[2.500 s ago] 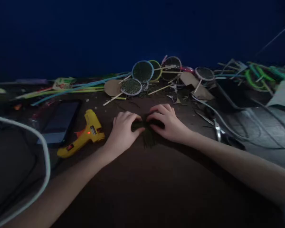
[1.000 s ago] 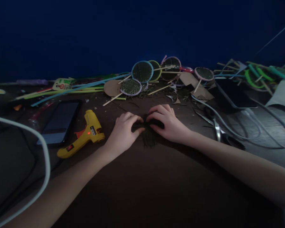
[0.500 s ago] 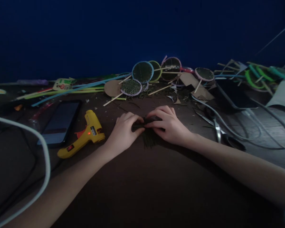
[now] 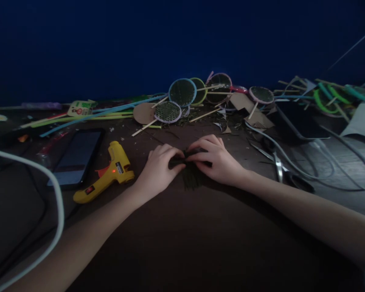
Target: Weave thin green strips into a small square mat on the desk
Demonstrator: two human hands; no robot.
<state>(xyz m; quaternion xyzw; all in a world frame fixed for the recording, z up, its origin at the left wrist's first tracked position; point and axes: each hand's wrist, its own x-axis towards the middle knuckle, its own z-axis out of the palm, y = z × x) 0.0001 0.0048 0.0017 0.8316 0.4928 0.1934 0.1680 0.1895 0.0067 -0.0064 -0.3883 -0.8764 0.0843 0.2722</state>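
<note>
The room is dim. My left hand and my right hand meet at the middle of a dark table, fingers curled and pinched on a small dark green bundle of thin strips. The bundle's loose ends fan out toward me below the fingers. A yellow glue gun with a lit red light lies just left of my left hand.
A phone lies left of the glue gun. Several small round racket-like pieces on sticks and cardboard scraps pile at the back. Scissors and cables lie to the right; a white cable loops at left.
Both hands stay on the green bundle. My right fingers have shifted slightly, from pressing flat to a tighter pinch over its top.
</note>
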